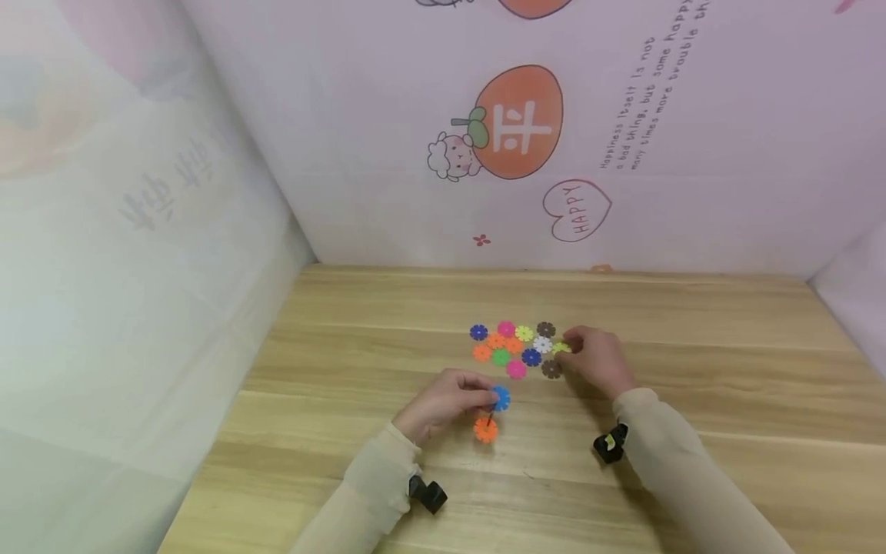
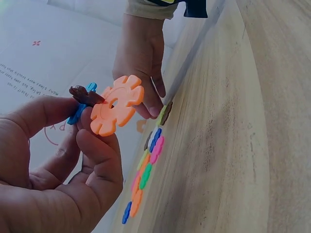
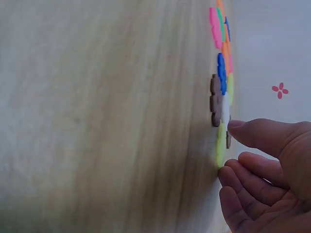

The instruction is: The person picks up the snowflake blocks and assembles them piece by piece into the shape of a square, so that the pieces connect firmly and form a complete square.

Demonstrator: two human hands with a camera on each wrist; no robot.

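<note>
Between thumb and fingertips, my left hand (image 1: 450,400) pinches a blue snowflake disc (image 1: 501,398). A brown snowflake disc (image 2: 86,95), nearly edge-on, links it to an orange snowflake disc (image 2: 118,106), and this joined piece is held above the table. My right hand (image 1: 598,355) is down at the right end of a group of loose discs. Its thumb and fingertips lie at opposite edges of a yellow-green snowflake disc (image 3: 221,145), which is flat on the wood. A brown disc (image 1: 551,369) and a white disc (image 1: 543,345) are close beside it.
Several more loose discs lie flat in the group, among them a pink one (image 1: 516,370), a green one (image 1: 501,357) and a dark blue one (image 1: 478,332). Behind the wooden table (image 1: 360,331) rises a printed cloth wall (image 1: 388,192); another cloth (image 1: 138,308) borders the left side.
</note>
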